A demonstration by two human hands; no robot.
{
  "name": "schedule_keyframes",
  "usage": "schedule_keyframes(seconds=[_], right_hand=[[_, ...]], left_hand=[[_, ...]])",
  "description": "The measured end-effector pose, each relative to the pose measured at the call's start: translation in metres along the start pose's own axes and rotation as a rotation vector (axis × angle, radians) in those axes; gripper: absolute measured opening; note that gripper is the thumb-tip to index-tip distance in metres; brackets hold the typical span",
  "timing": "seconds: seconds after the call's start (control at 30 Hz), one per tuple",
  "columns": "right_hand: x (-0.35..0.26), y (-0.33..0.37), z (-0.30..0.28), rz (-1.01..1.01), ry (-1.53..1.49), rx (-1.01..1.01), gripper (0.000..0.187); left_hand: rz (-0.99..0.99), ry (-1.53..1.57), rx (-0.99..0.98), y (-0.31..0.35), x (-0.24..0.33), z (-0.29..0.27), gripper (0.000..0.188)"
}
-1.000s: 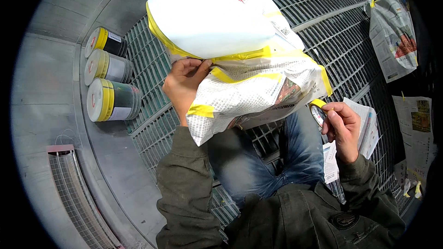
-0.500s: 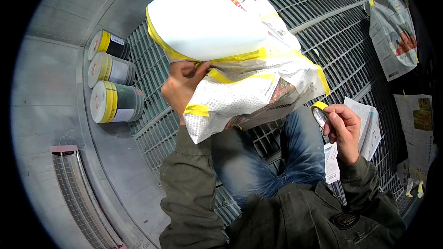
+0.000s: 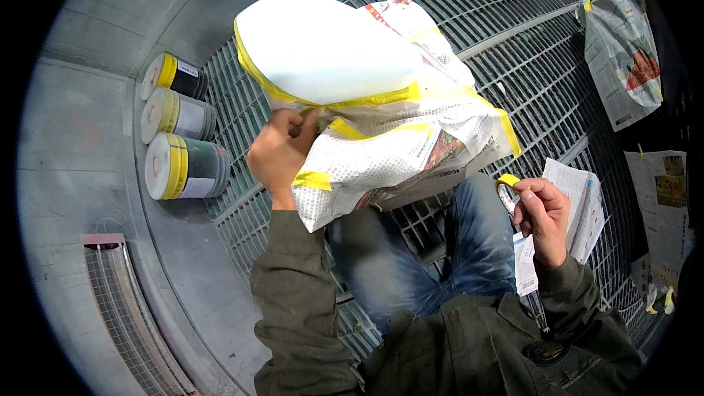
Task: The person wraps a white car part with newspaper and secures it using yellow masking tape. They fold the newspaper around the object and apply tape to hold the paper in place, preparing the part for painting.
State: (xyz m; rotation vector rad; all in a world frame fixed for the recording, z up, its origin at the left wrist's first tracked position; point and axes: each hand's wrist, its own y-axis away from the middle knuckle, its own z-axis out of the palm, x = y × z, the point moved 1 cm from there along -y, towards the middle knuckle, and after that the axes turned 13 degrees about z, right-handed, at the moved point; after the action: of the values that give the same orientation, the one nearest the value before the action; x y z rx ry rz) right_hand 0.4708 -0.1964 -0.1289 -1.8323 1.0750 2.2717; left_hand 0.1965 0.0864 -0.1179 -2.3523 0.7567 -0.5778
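A smooth white rounded panel (image 3: 330, 48) sits in front of me, its lower and left edge lined with yellow masking tape (image 3: 381, 96). Printed newspaper (image 3: 381, 147) wraps around its lower and right sides, with more yellow strips stuck to it. My left hand (image 3: 282, 150) is closed at the panel's lower left edge, fingers pinching the taped newspaper margin; the fingertips are partly hidden. Beside my right knee, my right hand (image 3: 544, 216) grips a roll of yellow masking tape (image 3: 507, 185) between thumb and fingers, apart from the panel.
Three lidded buckets (image 3: 192, 165) lie along the wall at left. Slatted metal grating (image 3: 513, 51) forms the floor. Folded newspapers (image 3: 576, 198) lie beyond my right hand. Newspaper-covered pieces (image 3: 627, 51) hang at far right. A pink-framed grille (image 3: 125, 301) is set at lower left.
My left hand has shifted slightly left and down along the taped edge. The right hand still holds the tape roll, nearly in place. The view has moved a little.
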Motion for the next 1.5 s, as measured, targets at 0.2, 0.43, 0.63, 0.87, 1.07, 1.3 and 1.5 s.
schedule_keyframes(seconds=[0.2,0.43,0.63,0.87,1.07,1.3,1.5], right_hand=[[0.001,0.000,0.004,0.011,-0.018,-0.006,0.018],[0.003,-0.002,0.003,0.029,-0.022,-0.033,0.018],[0.004,-0.004,0.003,0.041,-0.030,-0.030,0.019],[-0.002,-0.008,0.002,0.069,-0.013,-0.054,0.021],[-0.054,-0.020,-0.010,-0.218,0.244,-0.114,0.035],[-0.145,-0.039,0.016,-0.504,0.567,-0.469,0.073],[-0.149,0.005,0.035,-0.790,0.673,-0.680,0.074]], left_hand=[[0.142,-0.070,-0.046,-0.004,-0.004,0.005,0.033],[0.299,-0.057,-0.024,-0.008,-0.009,0.007,0.038],[0.385,-0.035,0.007,-0.013,-0.007,0.008,0.038],[0.521,-0.134,-0.070,-0.017,0.003,0.000,0.030],[-0.074,0.200,0.084,-0.015,0.002,-0.064,0.016],[0.199,0.308,-0.127,-0.022,0.122,-0.155,0.018],[-0.003,0.889,-0.476,-0.022,0.181,-0.114,0.022]])
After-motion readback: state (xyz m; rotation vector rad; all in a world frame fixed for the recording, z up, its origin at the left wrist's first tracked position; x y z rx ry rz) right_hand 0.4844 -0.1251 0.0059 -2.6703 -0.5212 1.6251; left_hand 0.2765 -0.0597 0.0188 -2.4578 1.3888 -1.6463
